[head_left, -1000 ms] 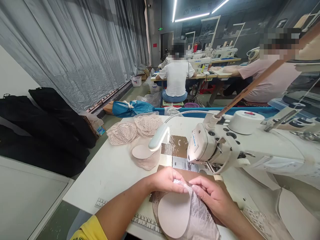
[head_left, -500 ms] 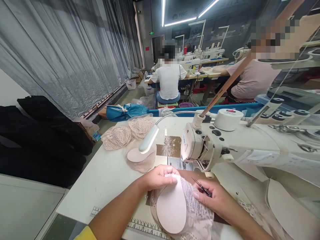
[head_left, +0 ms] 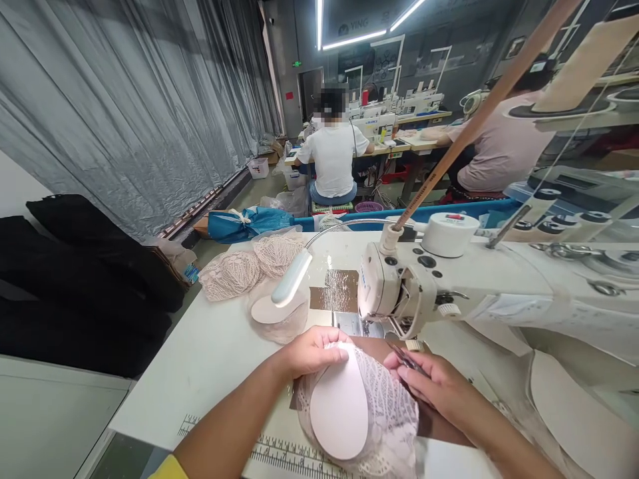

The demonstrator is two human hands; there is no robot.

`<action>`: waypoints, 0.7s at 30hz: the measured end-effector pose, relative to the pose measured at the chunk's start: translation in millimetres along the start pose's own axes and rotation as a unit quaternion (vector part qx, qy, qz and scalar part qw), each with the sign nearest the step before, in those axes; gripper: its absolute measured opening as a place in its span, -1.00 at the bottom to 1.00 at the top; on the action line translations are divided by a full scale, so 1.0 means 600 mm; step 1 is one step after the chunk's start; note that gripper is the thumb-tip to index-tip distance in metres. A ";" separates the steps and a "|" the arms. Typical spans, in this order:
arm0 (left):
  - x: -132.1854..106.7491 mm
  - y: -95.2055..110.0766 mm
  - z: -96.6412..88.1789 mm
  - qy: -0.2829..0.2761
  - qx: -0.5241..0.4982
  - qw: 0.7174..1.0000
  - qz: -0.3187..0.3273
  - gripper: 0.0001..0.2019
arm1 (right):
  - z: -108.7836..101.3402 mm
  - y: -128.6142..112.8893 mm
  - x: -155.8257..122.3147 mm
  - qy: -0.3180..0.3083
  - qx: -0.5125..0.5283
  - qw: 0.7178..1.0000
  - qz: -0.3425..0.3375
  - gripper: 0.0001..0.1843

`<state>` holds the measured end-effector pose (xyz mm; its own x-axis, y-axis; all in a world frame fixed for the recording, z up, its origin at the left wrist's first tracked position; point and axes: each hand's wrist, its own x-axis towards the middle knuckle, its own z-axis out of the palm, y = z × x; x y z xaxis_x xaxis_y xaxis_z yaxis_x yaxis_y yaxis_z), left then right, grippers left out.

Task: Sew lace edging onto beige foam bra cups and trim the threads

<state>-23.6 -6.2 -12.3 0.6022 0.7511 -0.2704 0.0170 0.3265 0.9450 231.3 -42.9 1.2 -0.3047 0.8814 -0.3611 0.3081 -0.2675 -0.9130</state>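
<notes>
My left hand (head_left: 312, 349) is closed on the top edge of a pale pink foam cup (head_left: 338, 406) that lies on white lace fabric (head_left: 389, 406) on the white sewing table (head_left: 219, 359). My right hand (head_left: 439, 386) rests on the lace to the right, fingers pinched around small dark thread snips (head_left: 405, 357). Just behind both hands is the head of the white sewing machine (head_left: 399, 289), with its needle area close to the cup's far edge.
A gooseneck lamp (head_left: 291, 278) hangs over a stack of foam cups (head_left: 277, 316), with lace cups (head_left: 252, 266) behind. More foam pieces (head_left: 574, 412) lie at right. Two people sit at machines farther back. Black bags (head_left: 84, 279) lie left of the table.
The snips have come into view in my right hand. Both hands and the cup with lace have shifted slightly toward the machine's needle; the cup now lies flatter on the lace.
</notes>
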 end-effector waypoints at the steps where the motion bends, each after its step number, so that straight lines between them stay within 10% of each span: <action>1: 0.001 -0.001 0.001 -0.004 0.002 1.000 0.002 -0.56 | 0.001 0.000 0.001 0.012 -0.001 1.000 -0.007 -0.65; 10: 0.021 -0.014 0.029 -0.056 0.023 0.998 0.037 -0.46 | 0.040 -0.006 0.021 0.022 -0.080 0.994 -0.066 -0.66; 21: -0.012 0.017 -0.034 -0.069 0.106 0.991 -0.033 -0.33 | 0.032 0.011 0.016 0.037 -0.134 0.990 -0.031 -0.69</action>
<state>-44.3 3.6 -4.2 0.6976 0.6411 -0.3198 0.2191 0.2341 0.9472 213.2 -43.6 -12.1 -0.2672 0.9214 -0.2823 0.5221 -0.1079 -0.8460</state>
